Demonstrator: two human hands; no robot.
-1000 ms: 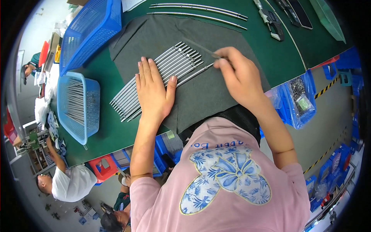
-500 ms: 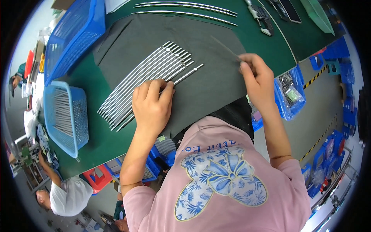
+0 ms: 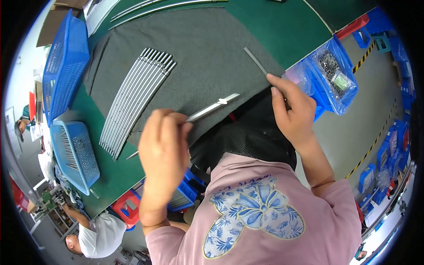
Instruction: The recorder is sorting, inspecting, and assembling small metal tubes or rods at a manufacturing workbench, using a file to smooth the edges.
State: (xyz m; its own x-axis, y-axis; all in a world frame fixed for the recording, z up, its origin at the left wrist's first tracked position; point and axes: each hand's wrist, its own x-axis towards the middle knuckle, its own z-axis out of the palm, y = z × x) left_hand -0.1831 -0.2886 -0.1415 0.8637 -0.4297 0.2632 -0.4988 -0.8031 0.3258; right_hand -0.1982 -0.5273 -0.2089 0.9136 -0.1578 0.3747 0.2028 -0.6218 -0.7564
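Observation:
My left hand [image 3: 163, 145] has its fingers closed around a single shiny metal rod [image 3: 205, 112]. The rod has a small collar near its right end, which is smeared by motion and looks raised over the cloth. A thin flat grey metal strip [image 3: 255, 60] is pinched between thumb and forefinger of my right hand [image 3: 293, 110], its free end pointing away and to the left. Left of the held rod, several like rods [image 3: 134, 95] lie side by side, collars at the far end, on a dark grey cloth [image 3: 198, 48].
A light blue basket [image 3: 90, 161] with thin rods stands at left, a larger blue basket [image 3: 66, 66] behind it. More long rods [image 3: 150, 11] lie at the table's back. Right of the table is a blue bin [image 3: 320, 95] with bagged small metal parts. A person in white [image 3: 104, 234] works at lower left.
My left hand has drawn the one rod away from the row, toward me. My right hand keeps the strip, now nearer the cloth's edge. The whole view has shifted and turned.

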